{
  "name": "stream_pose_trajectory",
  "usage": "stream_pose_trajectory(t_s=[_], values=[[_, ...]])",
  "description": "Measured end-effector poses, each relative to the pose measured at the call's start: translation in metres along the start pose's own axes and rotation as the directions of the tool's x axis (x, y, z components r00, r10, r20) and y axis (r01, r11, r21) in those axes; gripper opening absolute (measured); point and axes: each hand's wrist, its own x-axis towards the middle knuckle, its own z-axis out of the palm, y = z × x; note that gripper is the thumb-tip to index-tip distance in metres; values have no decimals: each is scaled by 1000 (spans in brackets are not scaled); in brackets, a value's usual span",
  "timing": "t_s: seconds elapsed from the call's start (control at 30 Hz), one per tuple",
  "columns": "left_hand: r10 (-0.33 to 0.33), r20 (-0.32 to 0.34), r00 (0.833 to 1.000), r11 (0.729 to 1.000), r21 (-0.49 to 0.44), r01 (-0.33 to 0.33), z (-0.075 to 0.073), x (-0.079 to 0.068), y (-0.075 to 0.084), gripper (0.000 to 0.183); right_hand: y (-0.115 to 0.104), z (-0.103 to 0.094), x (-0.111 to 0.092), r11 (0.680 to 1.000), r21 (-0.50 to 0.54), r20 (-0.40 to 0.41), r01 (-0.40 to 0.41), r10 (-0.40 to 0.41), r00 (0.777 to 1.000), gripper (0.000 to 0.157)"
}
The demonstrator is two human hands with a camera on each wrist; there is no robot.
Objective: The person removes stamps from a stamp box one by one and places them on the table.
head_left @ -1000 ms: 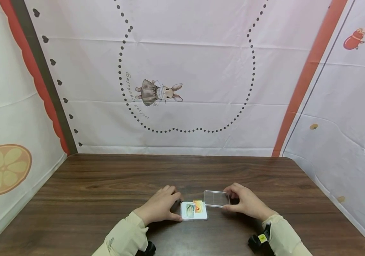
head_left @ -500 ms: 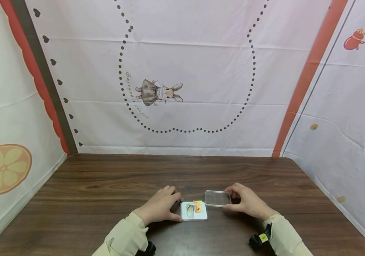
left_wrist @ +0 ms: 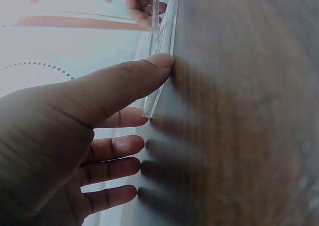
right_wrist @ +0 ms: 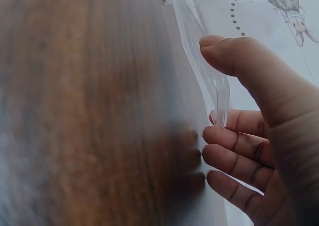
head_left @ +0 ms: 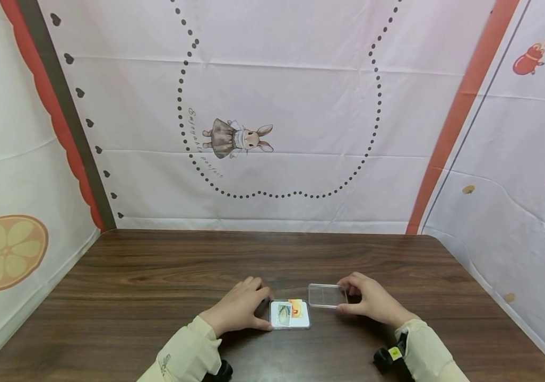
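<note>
A shallow clear plastic box base (head_left: 303,322) with a white lining lies on the table. On the lining are a greenish stamp-like picture (head_left: 284,314) and an orange-yellow one (head_left: 296,307), partly overlapping. My left hand (head_left: 241,307) holds the base by its left end, thumb at the near corner and forefinger at the far one; its other fingertips rest on the table. Just right of the base, my right hand (head_left: 372,302) pinches the clear plastic lid (head_left: 327,296) by its right end between thumb and fingers. In the right wrist view the lid (right_wrist: 192,41) stands tilted above the wood.
The brown wood-grain table (head_left: 181,260) extends around both hands. A printed white cloth (head_left: 301,106) hangs behind it, with more cloth at both sides. Dark wrist devices sit below each sleeve, the right one (head_left: 384,358) bearing a yellow label.
My right hand has drifted slightly to the right with the lid, widening its offset from the base. My left hand and the base have stayed still.
</note>
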Motion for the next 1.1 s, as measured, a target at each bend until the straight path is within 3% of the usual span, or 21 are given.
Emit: stream_pose_trajectory(t_s=[1.1], values=[[-20, -8, 1000, 1000, -6, 20, 0, 2, 0, 51, 6, -2, 2, 999, 1, -2, 39, -39, 999, 49]])
